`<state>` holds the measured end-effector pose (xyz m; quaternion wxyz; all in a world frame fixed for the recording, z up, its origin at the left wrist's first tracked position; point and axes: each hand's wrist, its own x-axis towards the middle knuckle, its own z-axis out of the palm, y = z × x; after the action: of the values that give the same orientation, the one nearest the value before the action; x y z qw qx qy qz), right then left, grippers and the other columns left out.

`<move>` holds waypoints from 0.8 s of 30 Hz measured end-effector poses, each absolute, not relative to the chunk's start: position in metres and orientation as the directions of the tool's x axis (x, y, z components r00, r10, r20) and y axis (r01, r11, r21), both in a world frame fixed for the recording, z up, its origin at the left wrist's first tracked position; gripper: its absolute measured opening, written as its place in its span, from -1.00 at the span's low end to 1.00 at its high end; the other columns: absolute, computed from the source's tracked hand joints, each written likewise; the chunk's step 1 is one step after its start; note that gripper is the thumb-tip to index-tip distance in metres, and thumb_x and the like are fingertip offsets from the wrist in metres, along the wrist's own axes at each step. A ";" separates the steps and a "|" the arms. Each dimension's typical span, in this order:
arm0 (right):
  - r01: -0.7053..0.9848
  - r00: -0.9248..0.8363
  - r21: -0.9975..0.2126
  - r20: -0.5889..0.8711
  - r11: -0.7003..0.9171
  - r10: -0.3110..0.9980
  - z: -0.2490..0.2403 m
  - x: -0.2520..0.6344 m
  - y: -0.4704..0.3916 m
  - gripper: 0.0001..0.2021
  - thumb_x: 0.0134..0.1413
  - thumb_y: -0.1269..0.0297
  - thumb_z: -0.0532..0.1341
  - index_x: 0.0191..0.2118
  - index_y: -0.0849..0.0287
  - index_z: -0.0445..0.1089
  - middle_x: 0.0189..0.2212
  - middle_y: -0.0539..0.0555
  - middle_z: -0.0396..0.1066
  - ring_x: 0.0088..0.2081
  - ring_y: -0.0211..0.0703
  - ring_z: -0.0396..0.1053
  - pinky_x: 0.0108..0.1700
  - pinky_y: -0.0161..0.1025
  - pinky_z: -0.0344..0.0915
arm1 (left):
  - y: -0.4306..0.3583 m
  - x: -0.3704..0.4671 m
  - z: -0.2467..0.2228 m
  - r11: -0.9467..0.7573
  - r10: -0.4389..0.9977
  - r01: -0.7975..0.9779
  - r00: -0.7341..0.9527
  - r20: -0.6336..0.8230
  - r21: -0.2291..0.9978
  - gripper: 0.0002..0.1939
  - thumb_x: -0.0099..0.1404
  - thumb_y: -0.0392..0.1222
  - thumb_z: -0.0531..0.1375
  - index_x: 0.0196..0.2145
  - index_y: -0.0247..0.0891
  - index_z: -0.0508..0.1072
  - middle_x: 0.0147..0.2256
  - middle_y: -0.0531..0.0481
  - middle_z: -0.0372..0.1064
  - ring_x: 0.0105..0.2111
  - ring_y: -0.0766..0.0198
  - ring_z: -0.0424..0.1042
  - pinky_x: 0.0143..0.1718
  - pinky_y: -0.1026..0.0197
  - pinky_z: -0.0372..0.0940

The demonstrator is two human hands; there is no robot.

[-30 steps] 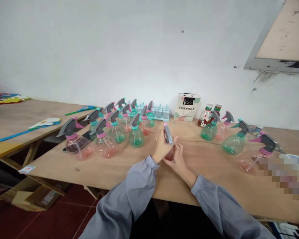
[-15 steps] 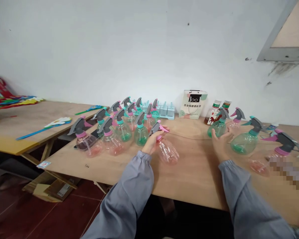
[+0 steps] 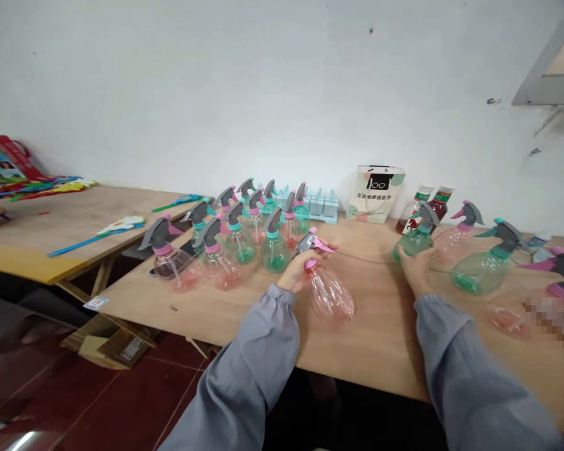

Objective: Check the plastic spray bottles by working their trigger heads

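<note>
My left hand (image 3: 298,270) is closed around the neck of a pink spray bottle (image 3: 331,295), whose clear ribbed body leans down to the right over the table. Around the lower body of a green spray bottle (image 3: 414,239) my right hand (image 3: 418,268) is curled, thumb on the left side; its fingertips are partly hidden. Left of my hands stands a group of several pink and green spray bottles, a green one (image 3: 276,252) nearest. To the right are another green spray bottle (image 3: 480,272) and a pink spray bottle (image 3: 455,243).
Behind stand a light-blue ice-pop mould (image 3: 326,210), a paper bag (image 3: 375,195) and two labelled bottles (image 3: 439,203) near the wall. A phone-like dark object (image 3: 158,269) lies among the left bottles. On the neighbouring table (image 3: 70,219) are hand-shaped toys (image 3: 122,225).
The view has turned slightly left, so things sit further right. My right hand has closed in around the green bottle's body. My left hand still holds the pink bottle.
</note>
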<state>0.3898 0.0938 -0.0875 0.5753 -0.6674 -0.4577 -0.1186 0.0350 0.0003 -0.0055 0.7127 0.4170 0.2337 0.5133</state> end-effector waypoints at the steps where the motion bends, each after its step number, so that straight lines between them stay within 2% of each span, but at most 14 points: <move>1: 0.750 0.542 -0.653 0.697 0.105 0.469 -0.089 0.380 0.088 0.00 -0.16 -0.20 0.30 0.23 0.42 -0.04 0.23 0.59 0.01 0.28 0.53 -0.04 0.26 0.51 -0.10 | 0.002 0.034 -0.006 0.126 0.928 -0.540 0.361 0.094 0.832 -0.63 -0.12 -0.28 0.26 -0.25 -0.25 0.47 -0.05 -0.13 0.56 0.03 0.06 0.50 -0.41 0.36 0.26; 5: 0.761 0.453 -0.620 0.718 0.190 0.528 -0.095 0.337 0.057 0.09 -0.30 -0.40 0.30 0.21 0.34 0.03 0.14 0.44 0.10 0.20 0.39 0.08 0.24 0.37 0.06 | 0.004 0.034 -0.008 0.111 0.933 -0.551 0.344 0.104 0.827 -0.62 -0.12 -0.31 0.20 -0.25 -0.28 0.48 -0.07 -0.15 0.57 0.05 0.02 0.50 -0.37 0.34 0.29; 9: 0.722 0.400 -0.661 0.640 0.205 0.656 -0.097 0.302 0.028 0.12 -0.35 -0.47 0.30 0.20 0.31 0.08 0.07 0.36 0.09 0.20 0.35 0.07 0.26 0.29 0.07 | 0.004 0.034 -0.010 0.095 0.938 -0.544 0.331 0.109 0.834 -0.56 -0.14 -0.31 0.17 -0.20 -0.28 0.49 -0.09 -0.14 0.57 0.05 0.00 0.50 -0.35 0.33 0.33; 12: 0.698 0.374 -0.678 0.619 0.230 0.691 -0.096 0.287 0.016 0.13 -0.40 -0.49 0.31 0.19 0.26 0.11 0.05 0.32 0.09 0.20 0.33 0.09 0.27 0.26 0.07 | 0.004 0.035 -0.012 0.063 0.940 -0.554 0.313 0.137 0.830 -0.58 -0.15 -0.29 0.17 -0.24 -0.27 0.50 -0.11 -0.13 0.58 0.03 0.01 0.51 -0.35 0.31 0.35; 14: 0.689 0.370 -0.682 0.621 0.244 0.691 -0.095 0.282 0.014 0.14 -0.42 -0.52 0.30 0.19 0.24 0.13 0.05 0.30 0.09 0.20 0.33 0.10 0.28 0.27 0.06 | 0.004 0.036 -0.012 0.047 0.948 -0.563 0.285 0.141 0.825 -0.64 -0.15 -0.27 0.18 -0.29 -0.27 0.49 -0.19 -0.10 0.59 -0.06 0.05 0.54 -0.39 0.32 0.33; 16: 0.682 0.374 -0.688 0.619 0.248 0.691 -0.095 0.280 0.014 0.16 -0.44 -0.54 0.29 0.19 0.25 0.13 0.05 0.31 0.09 0.19 0.34 0.11 0.28 0.28 0.06 | 0.002 0.036 -0.012 0.036 0.965 -0.576 0.233 0.122 0.816 -0.73 -0.17 -0.26 0.18 -0.40 -0.26 0.45 -0.36 -0.05 0.55 -0.21 0.14 0.55 -0.45 0.33 0.29; 18: 0.680 0.375 -0.689 0.621 0.251 0.689 -0.094 0.281 0.015 0.17 -0.45 -0.55 0.28 0.19 0.26 0.13 0.05 0.32 0.08 0.19 0.34 0.12 0.28 0.29 0.05 | 0.000 0.036 -0.010 0.026 0.977 -0.586 0.186 0.103 0.810 -0.83 -0.20 -0.26 0.16 -0.52 -0.26 0.36 -0.52 0.01 0.42 -0.34 0.20 0.52 -0.49 0.34 0.25; 20: 0.681 0.371 -0.685 0.628 0.260 0.684 -0.094 0.283 0.016 0.17 -0.45 -0.55 0.28 0.19 0.26 0.12 0.05 0.32 0.09 0.19 0.34 0.13 0.28 0.29 0.05 | -0.003 0.036 -0.007 0.020 0.981 -0.584 0.170 0.098 0.811 -0.85 -0.22 -0.25 0.15 -0.57 -0.24 0.29 -0.59 0.05 0.32 -0.38 0.22 0.49 -0.51 0.35 0.23; 24: 0.684 0.367 -0.680 0.632 0.263 0.683 -0.093 0.284 0.015 0.14 -0.43 -0.52 0.31 0.18 0.25 0.14 0.04 0.32 0.10 0.18 0.34 0.14 0.28 0.28 0.06 | -0.007 0.037 -0.004 0.047 0.968 -0.540 0.232 0.094 0.841 -0.76 -0.23 -0.24 0.17 -0.47 -0.24 0.36 -0.48 0.01 0.43 -0.30 0.18 0.50 -0.54 0.36 0.19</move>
<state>0.2838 0.0153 -0.0932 0.5610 -0.6071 -0.5627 -0.0007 0.0371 -0.0071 -0.0036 0.6732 0.4034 0.2656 0.5599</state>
